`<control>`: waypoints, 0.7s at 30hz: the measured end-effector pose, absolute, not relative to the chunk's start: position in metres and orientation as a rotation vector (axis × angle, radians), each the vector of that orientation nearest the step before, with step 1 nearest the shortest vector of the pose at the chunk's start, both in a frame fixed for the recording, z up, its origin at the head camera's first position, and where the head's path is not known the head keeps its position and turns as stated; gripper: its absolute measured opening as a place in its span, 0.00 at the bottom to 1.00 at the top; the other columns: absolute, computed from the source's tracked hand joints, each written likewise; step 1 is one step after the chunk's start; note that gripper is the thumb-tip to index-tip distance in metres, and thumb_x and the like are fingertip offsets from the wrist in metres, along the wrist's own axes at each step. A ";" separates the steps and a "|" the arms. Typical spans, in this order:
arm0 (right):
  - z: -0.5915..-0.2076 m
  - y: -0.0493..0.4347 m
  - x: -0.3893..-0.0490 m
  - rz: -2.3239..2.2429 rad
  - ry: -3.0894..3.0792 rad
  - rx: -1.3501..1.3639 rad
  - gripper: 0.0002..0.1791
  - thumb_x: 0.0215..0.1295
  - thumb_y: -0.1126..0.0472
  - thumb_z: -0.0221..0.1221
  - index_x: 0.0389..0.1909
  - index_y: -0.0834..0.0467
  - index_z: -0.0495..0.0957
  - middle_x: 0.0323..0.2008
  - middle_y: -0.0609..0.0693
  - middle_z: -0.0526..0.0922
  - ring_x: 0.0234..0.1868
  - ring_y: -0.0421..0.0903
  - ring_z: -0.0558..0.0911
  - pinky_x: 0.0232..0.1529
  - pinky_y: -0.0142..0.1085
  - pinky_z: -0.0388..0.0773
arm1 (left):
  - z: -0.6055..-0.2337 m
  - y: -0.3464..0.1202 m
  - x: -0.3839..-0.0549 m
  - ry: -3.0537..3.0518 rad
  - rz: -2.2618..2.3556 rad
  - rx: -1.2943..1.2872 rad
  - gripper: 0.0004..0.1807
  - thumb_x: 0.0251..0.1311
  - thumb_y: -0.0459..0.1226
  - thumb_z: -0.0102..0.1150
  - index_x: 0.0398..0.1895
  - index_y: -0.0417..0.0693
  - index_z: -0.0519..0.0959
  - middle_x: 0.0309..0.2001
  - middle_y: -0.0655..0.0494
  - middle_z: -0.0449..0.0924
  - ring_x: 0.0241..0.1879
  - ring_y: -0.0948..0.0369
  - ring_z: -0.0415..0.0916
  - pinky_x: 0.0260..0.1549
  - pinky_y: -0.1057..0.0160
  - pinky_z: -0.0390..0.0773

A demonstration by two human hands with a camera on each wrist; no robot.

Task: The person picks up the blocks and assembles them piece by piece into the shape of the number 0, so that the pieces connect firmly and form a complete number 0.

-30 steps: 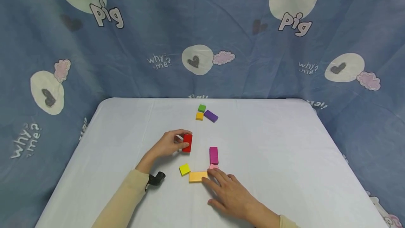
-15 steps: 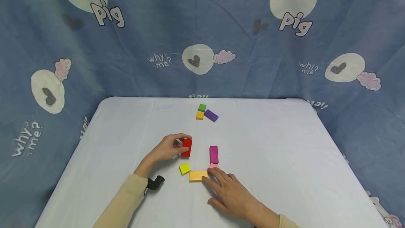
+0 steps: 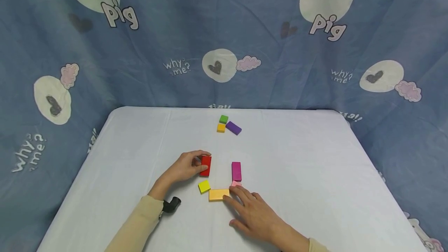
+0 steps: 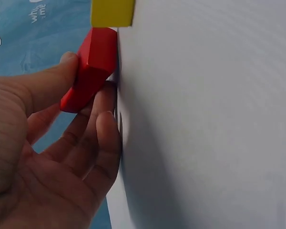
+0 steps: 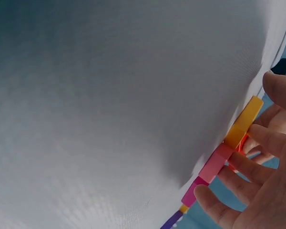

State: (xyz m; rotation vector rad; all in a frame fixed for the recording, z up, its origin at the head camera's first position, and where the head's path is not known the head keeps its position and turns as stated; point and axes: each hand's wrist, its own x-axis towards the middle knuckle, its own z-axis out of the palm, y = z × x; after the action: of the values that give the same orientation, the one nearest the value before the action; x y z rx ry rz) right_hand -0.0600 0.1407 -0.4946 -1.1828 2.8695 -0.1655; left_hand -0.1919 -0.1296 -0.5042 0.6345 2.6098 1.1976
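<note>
Seen from the head camera, with twelve at the far edge, a red rectangular block [image 3: 206,164] sits left of centre over the white-covered table [image 3: 301,174]; whether it touches the surface I cannot tell. The left hand [image 3: 184,166], at its nine o'clock, pinches it between thumb and fingers. A yellow block [image 3: 204,186] lies near at its six o'clock and a light orange block [image 3: 217,195] at five. The right hand [image 3: 253,215] has its fingers spread, fingertips touching the light orange block's three o'clock end and the pink block [image 3: 236,183] beside it. At the red block's three o'clock lies a magenta block [image 3: 236,171], the pink one at its near end. Well apart, towards one o'clock, an amber block [image 3: 221,128], a green block [image 3: 223,119] and a purple block [image 3: 233,128] cluster. Beyond twelve hangs a blue printed cloth [image 3: 245,22].
</note>
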 end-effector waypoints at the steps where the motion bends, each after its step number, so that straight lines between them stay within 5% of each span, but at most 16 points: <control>1: -0.495 0.141 -0.060 -0.167 2.871 -1.184 0.35 0.69 0.38 0.53 0.72 0.48 0.61 0.70 0.52 0.61 0.71 0.51 0.61 0.54 0.48 0.74 | -0.504 -0.130 -0.192 2.622 1.183 0.642 0.22 0.58 0.33 0.68 0.57 0.49 0.78 0.44 0.56 0.80 0.38 0.60 0.75 0.39 0.61 0.79; 21: -0.492 0.140 -0.060 -0.181 2.861 -1.174 0.35 0.69 0.38 0.53 0.72 0.48 0.62 0.71 0.52 0.61 0.71 0.51 0.60 0.53 0.49 0.74 | -0.505 -0.128 -0.191 2.706 0.934 0.623 0.23 0.59 0.39 0.68 0.57 0.44 0.80 0.43 0.56 0.71 0.41 0.59 0.66 0.39 0.60 0.71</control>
State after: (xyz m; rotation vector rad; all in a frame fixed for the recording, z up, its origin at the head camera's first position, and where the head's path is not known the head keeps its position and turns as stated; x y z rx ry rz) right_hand -0.0596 0.1404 -0.4925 -1.1740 2.8608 -0.1806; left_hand -0.1907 -0.1281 -0.5049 0.6234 2.7062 0.9339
